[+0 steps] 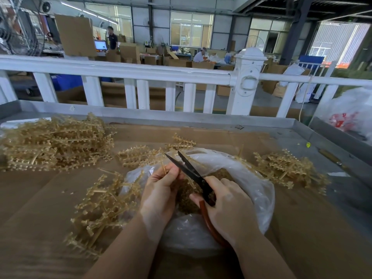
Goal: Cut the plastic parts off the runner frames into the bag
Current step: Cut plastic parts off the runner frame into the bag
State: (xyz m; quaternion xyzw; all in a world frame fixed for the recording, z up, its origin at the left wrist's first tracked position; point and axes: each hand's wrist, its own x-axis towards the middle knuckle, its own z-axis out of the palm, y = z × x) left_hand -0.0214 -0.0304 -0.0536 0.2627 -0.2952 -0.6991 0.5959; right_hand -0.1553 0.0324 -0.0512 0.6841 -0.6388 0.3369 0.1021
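— While the desk [298, 135] is taken first as the largest item, what is carried on it?
— Brown cardboard [40, 198] is laid over its metal top, and a large heap of tan runner frames [54, 141] is piled at the far left. Smaller clusters are seen at the right [285, 168], near the left forearm [100, 206] and beyond the bag.

— Where is the bag placed?
— The clear plastic bag [251, 186] is set at the middle, directly beneath both hands; cut tan parts [187, 198] are gathered inside it.

— How are the hands occupied?
— A thin runner piece [164, 168] is pinched by the left hand [159, 194] above the bag's mouth. Scissors [191, 172] with dark blades and a red handle are gripped by the right hand [227, 206]; the blades are parted, tips pointed away.
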